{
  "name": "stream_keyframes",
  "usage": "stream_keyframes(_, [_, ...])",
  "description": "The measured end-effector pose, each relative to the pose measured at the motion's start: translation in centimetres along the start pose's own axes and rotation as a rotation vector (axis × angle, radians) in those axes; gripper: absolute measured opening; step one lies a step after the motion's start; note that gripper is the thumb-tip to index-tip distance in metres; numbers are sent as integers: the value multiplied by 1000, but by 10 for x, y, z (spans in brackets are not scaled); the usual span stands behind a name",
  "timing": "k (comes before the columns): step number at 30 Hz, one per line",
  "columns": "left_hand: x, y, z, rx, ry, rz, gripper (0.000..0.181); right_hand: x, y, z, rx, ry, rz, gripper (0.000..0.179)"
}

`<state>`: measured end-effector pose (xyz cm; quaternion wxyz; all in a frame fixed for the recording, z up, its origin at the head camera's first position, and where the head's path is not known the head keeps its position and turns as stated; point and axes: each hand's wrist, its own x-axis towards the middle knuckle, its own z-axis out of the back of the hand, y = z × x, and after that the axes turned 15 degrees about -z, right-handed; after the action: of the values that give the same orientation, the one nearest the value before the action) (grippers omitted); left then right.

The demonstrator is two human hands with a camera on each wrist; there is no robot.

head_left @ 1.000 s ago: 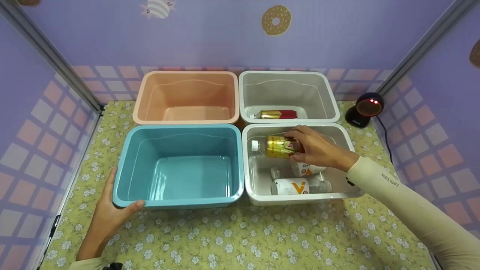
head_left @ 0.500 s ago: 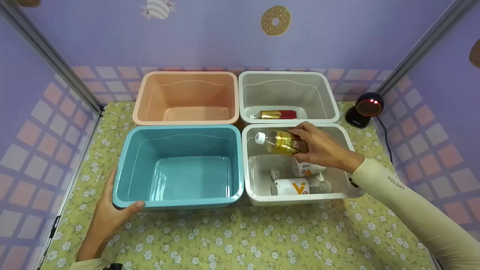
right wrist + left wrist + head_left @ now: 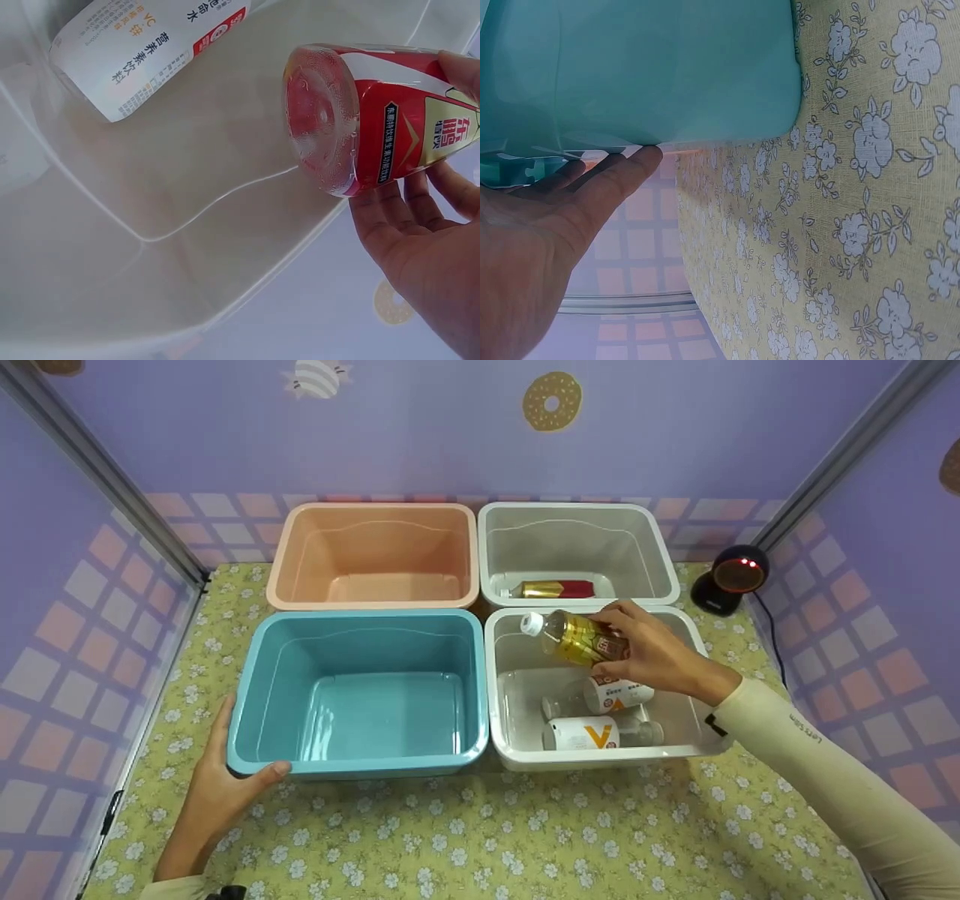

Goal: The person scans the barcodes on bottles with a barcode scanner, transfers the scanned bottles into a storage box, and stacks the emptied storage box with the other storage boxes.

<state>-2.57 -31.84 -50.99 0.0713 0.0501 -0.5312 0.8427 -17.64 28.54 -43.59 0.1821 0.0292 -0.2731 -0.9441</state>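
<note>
My right hand (image 3: 649,652) grips a plastic drink bottle (image 3: 585,637) with a white cap and a gold-and-red label. The bottle tilts, cap up and to the left, above the front white bin (image 3: 600,755). Its clear base and red label, with the bottle (image 3: 390,112) held between thumb and fingers, show in the right wrist view. Below, two white-labelled bottles (image 3: 581,733) lie on that bin's floor. My left hand (image 3: 221,787) rests at the near left corner of the blue bin (image 3: 356,765), thumb on the front rim. Its straight fingers (image 3: 622,176) touch beneath the rim.
Behind stand an orange bin (image 3: 375,604) and a second white bin (image 3: 577,510), which has a gold-and-red bottle (image 3: 555,589) lying inside. A black scanner (image 3: 731,577) with red lights and a cord stands at the right. Flowered cloth (image 3: 450,840) covers the table.
My right hand has raised the gold-and-red bottle and shifted it slightly right, its cap end tipping up. The left hand and the bins have stayed where they were.
</note>
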Motion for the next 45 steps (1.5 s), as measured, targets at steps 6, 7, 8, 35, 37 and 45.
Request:
stream_keyframes(6, [0, 0, 0, 12, 9, 8, 125, -2, 0, 5, -5, -9, -12, 73])
stream_keyframes(7, [0, 0, 1, 16, 11, 11, 125, -2, 1, 6, -6, -13, -12, 72])
stream_keyframes(8, [0, 0, 1, 21, 12, 10, 126, -2, 1, 7, -5, -17, -12, 72])
stream_keyframes(35, [-1, 1, -1, -14, 10, -1, 124, -12, 0, 35, 75, -33, -124, 68])
stream_keyframes(37, [-1, 1, 0, -2, 11, 5, 125, -12, -1, 36, 78, -42, -121, 67])
stream_keyframes(45, [-2, 1, -2, -54, 1, -19, 124, -19, -5, 42, 87, -89, -134, 67])
